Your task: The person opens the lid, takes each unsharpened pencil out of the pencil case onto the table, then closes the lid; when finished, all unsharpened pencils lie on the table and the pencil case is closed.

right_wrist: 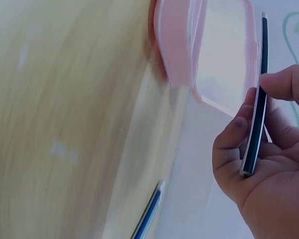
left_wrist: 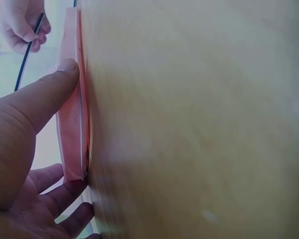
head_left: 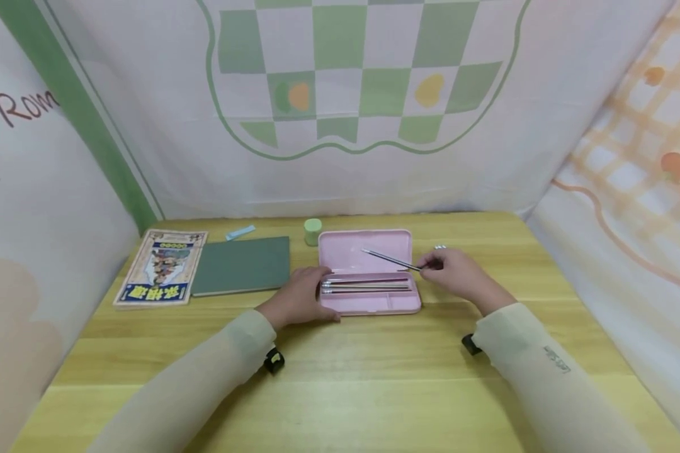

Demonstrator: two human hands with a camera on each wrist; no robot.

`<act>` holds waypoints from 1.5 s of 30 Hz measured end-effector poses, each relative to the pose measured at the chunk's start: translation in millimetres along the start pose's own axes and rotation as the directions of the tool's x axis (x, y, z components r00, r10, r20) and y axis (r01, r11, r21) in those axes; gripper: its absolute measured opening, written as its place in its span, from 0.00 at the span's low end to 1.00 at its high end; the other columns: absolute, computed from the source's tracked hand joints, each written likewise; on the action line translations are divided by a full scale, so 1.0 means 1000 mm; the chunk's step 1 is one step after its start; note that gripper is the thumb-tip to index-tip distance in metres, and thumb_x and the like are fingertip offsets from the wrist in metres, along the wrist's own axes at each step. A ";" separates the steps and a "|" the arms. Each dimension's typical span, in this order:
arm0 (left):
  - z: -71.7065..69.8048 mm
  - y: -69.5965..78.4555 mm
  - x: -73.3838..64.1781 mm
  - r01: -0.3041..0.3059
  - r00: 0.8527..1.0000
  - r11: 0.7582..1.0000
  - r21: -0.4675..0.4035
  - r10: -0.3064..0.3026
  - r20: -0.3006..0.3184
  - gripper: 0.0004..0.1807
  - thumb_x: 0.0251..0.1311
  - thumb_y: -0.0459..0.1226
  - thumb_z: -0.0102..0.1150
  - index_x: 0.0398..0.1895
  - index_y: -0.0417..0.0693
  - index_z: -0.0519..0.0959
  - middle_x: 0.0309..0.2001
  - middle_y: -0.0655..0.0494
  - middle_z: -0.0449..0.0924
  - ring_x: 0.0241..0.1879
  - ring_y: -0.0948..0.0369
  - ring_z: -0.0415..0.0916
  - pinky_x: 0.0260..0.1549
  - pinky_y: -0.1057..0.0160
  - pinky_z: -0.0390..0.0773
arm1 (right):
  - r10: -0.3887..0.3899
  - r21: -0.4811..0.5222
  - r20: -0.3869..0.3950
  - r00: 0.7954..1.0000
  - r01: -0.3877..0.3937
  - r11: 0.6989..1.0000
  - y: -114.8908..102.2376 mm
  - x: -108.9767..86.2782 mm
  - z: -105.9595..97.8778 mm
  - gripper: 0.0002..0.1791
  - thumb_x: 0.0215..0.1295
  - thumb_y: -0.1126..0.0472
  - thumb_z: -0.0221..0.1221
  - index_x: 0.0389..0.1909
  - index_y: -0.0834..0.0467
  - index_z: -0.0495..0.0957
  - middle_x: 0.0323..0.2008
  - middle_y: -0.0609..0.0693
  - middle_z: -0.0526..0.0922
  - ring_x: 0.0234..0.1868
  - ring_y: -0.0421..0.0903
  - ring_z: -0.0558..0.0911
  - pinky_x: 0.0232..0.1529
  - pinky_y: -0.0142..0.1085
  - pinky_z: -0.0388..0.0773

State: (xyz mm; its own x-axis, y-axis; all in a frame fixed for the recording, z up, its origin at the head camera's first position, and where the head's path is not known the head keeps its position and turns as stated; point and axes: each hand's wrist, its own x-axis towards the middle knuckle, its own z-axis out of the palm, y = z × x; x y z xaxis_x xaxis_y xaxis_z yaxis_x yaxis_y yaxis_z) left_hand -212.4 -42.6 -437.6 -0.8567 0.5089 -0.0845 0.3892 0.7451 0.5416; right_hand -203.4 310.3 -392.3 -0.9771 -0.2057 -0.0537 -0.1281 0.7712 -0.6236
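A pink pencil case (head_left: 357, 306) lies on the wooden table with its lid tipped back. Several pencils (head_left: 368, 287) lie side by side in its long rear compartment; two smaller compartments run along the front. My left hand (head_left: 301, 297) grips the left end of the case, thumb on the front wall and fingers round the end, as the left wrist view also shows. Above the right side of the case, my right hand (head_left: 452, 272) pinches a dark striped pencil (right_wrist: 258, 117) between thumb and fingers. In the head view that pencil slants up-left across the open lid (head_left: 340, 248).
More pencils (right_wrist: 148, 211) lie on the table by the right hand, mostly hidden behind it in the head view. Left of the case are a dark green notebook (head_left: 240, 265) and a comic-covered book (head_left: 160, 267). A light blue strip (head_left: 240, 233) and a green cylinder (head_left: 313, 232) stand farther back.
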 end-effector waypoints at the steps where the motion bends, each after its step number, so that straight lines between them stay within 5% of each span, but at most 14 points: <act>1: 0.000 0.000 0.000 0.003 1.000 1.000 0.000 -0.003 0.000 0.59 0.45 0.62 0.80 0.78 0.47 0.64 0.74 0.51 0.68 0.75 0.48 0.59 0.74 0.50 0.59 | 0.015 -0.002 -0.007 1.000 -0.015 1.000 0.003 -0.001 -0.003 0.10 0.70 0.59 0.63 0.47 0.60 0.85 0.44 0.55 0.85 0.46 0.51 0.81 0.48 0.45 0.78; 16: -0.001 0.000 -0.001 0.025 1.000 1.000 0.007 -0.025 0.014 0.59 0.46 0.63 0.79 0.78 0.48 0.64 0.75 0.52 0.67 0.75 0.48 0.59 0.74 0.49 0.60 | 0.224 -0.026 -0.029 0.974 -0.225 0.974 0.072 -0.022 -0.055 0.26 0.76 0.44 0.56 0.60 0.61 0.78 0.59 0.64 0.79 0.57 0.61 0.77 0.56 0.58 0.74; 25: -0.005 0.004 -0.001 0.018 1.000 1.000 0.011 -0.018 0.008 0.59 0.45 0.62 0.80 0.78 0.48 0.65 0.74 0.51 0.69 0.74 0.48 0.60 0.74 0.49 0.60 | 0.241 -0.057 -0.090 0.966 -0.246 0.968 0.108 -0.039 -0.067 0.22 0.75 0.52 0.58 0.54 0.68 0.80 0.52 0.67 0.82 0.51 0.61 0.79 0.50 0.51 0.75; 45: -0.001 0.003 0.000 0.004 1.000 1.000 0.023 -0.004 0.011 0.59 0.45 0.63 0.79 0.77 0.47 0.65 0.73 0.51 0.70 0.73 0.48 0.62 0.73 0.50 0.60 | 0.275 -0.127 -0.026 0.961 -0.276 0.953 0.113 -0.037 -0.066 0.15 0.69 0.56 0.57 0.41 0.64 0.85 0.38 0.55 0.85 0.37 0.52 0.79 0.40 0.44 0.75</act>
State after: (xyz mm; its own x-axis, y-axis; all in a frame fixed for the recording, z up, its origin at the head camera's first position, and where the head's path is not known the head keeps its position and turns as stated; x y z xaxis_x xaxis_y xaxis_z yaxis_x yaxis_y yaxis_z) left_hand -211.7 -40.9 -435.0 -0.8546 0.5104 -0.0961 0.3933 0.7568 0.5222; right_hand -192.5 444.7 -409.0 -0.9787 0.0301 -0.2029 0.1262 0.8681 -0.4800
